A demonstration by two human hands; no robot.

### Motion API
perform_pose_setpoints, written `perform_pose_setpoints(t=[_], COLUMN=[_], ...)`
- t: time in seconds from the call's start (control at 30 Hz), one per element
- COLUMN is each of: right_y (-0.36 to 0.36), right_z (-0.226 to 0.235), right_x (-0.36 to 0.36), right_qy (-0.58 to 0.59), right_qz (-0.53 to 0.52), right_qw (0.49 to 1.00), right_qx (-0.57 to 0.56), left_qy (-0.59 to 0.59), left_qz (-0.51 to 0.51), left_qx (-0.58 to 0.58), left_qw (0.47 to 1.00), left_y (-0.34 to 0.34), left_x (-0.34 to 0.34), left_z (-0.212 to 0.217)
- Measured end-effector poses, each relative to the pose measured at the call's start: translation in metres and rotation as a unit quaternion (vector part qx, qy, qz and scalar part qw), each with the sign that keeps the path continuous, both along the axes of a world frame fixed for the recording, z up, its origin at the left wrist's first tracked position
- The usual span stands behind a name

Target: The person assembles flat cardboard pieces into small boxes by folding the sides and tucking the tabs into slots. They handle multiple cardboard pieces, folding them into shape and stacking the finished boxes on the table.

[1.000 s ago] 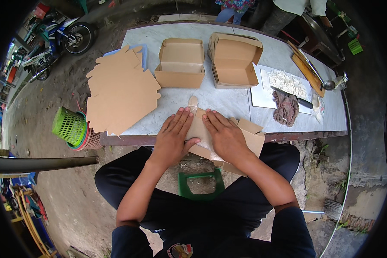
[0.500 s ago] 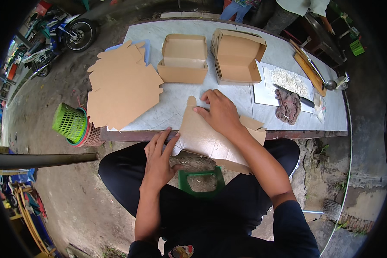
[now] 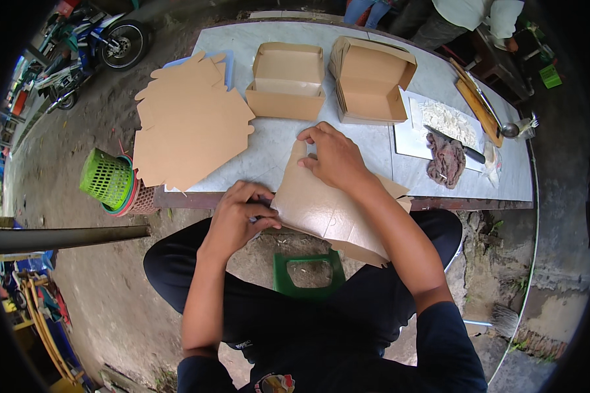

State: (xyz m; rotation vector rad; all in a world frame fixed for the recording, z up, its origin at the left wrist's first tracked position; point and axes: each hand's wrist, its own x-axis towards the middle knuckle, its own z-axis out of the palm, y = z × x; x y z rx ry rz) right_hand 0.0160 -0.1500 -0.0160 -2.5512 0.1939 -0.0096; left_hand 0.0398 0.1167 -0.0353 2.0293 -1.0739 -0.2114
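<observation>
A partly folded brown cardboard food box point(image 3: 301, 203), its shiny inner side facing up, lies at the table's front edge and sticks out over my lap. My right hand point(image 3: 334, 154) pinches the tab at its far left corner, which is bent upward. At the near left corner, my left hand point(image 3: 246, 209) grips a flap between thumb and fingers. The box's right end stands folded up, partly hidden behind my right forearm. To the left lies a pile of flat cardboard blanks point(image 3: 190, 124). Beyond my hands stand an open folded box point(image 3: 285, 103) and a stack of nested open boxes point(image 3: 370, 101).
On the right of the marble-topped table point(image 3: 367, 150), a white cutting board point(image 3: 410, 141) bears white shreds, a knife point(image 3: 472, 154) and a crumpled cloth point(image 3: 446, 164). A ladle point(image 3: 508, 130) lies past it. Green baskets point(image 3: 101, 180) stand left; a green stool point(image 3: 308, 288) is below. People stand beyond.
My left hand has gone from spread fingers to a grip on the box's near left flap. My right hand has moved slightly farther away and now bends the far tab up.
</observation>
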Motion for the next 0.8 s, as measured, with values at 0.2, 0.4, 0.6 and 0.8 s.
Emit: perform_pose_setpoints(t=[0.2,0.4,0.6,0.8], right_y=[-0.006,-0.008,-0.010,0.033], right_z=[0.005,0.009,0.006,0.006], right_x=[0.026,0.036,0.039,-0.007], right_qy=[0.049,0.074,0.063,-0.076], right_qz=[0.042,0.045,0.063,0.020], right_qw=[0.998,0.996,0.996,0.994], right_qx=[-0.023,-0.016,0.027,-0.077], left_qy=[0.050,0.017,0.019,-0.010], left_qz=[0.007,0.067,0.063,0.090], left_qx=[0.087,0.128,0.122,0.109], left_qw=[0.995,0.989,0.990,0.990], left_y=[-0.017,-0.026,-0.022,-0.016], left_x=[0.021,0.018,0.019,0.010], left_z=[0.002,0.012,0.015,0.004])
